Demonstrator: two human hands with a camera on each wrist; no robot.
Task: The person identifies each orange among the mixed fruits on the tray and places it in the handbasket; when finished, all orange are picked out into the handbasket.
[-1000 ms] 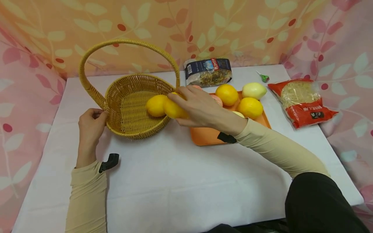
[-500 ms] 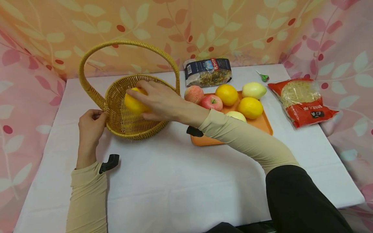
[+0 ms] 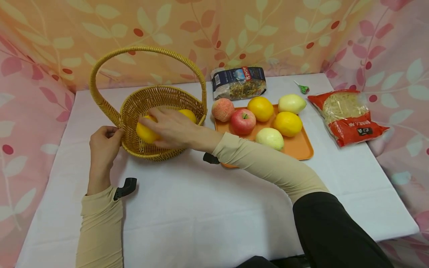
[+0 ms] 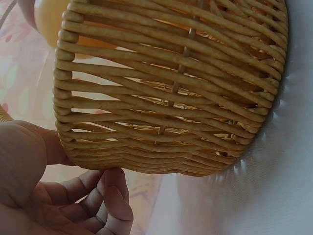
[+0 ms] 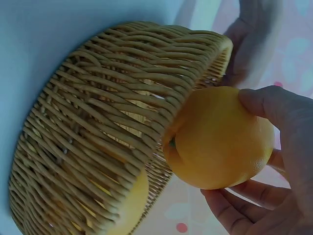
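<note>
My right hand (image 3: 175,128) reaches inside the yellow wicker basket (image 3: 161,91) and holds an orange (image 3: 145,132) near its left side. The right wrist view shows thumb and fingers around the orange (image 5: 215,142), its stem end beside the basket's rim. A second yellow fruit (image 3: 188,114) lies in the right part of the basket, partly hidden behind my hand. With thumb and fingers, my left hand (image 3: 105,145) pinches the basket's left rim near the handle's foot. In the left wrist view, the fingertips (image 4: 117,191) are right at the woven edge (image 4: 66,93).
An orange tray (image 3: 301,149) to the right bears a peach (image 3: 222,109), a red apple (image 3: 242,121) and several yellow and pale-green fruits. Behind it lies a dark pasta bag (image 3: 239,83). Farther right are a lollipop (image 3: 304,89) and a red noodle bag (image 3: 348,117). The basket's tall handle (image 3: 147,48) arches overhead.
My right hand has carried the orange leftward from the basket's right rim and lowered it inside. The fruits on the tray have come into fuller view. My left hand stays at the rim.
</note>
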